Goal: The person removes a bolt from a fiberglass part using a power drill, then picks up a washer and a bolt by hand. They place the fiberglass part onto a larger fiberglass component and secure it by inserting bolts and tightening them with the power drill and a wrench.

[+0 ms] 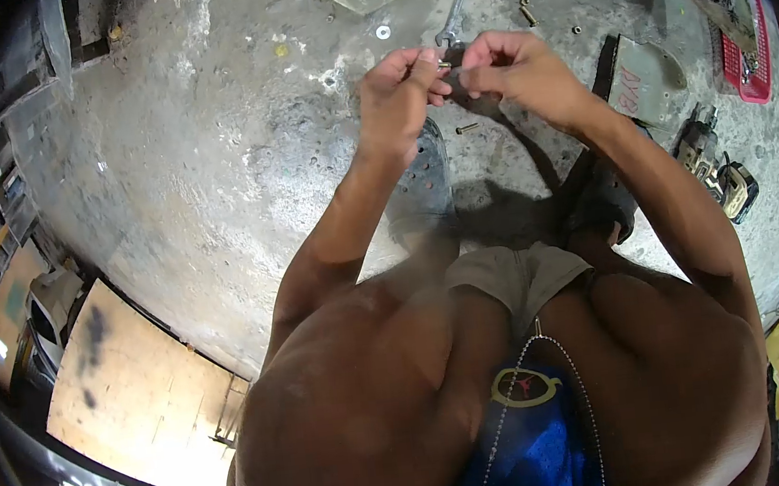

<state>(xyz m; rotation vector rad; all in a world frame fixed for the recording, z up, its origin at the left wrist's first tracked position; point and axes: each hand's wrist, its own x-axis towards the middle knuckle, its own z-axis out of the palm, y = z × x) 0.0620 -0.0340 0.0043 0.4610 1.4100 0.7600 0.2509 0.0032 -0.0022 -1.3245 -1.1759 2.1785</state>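
Observation:
My left hand [400,90] and my right hand [513,67] meet in front of me above the concrete floor. Between their fingertips they pinch a small brass-coloured bolt [444,65]. The fingers of both hands are closed around it, so most of the small part is hidden. A steel wrench [457,6] lies on the floor just beyond my hands. A loose bolt [467,128] lies on the floor below them, near my dark sandal [423,178].
A washer [383,32] and more bolts [528,13] lie scattered on the floor. A metal plate [646,78] and a cordless power tool [722,172] sit at the right, with a red basket [749,53] behind. A wooden board [135,393] lies at the lower left.

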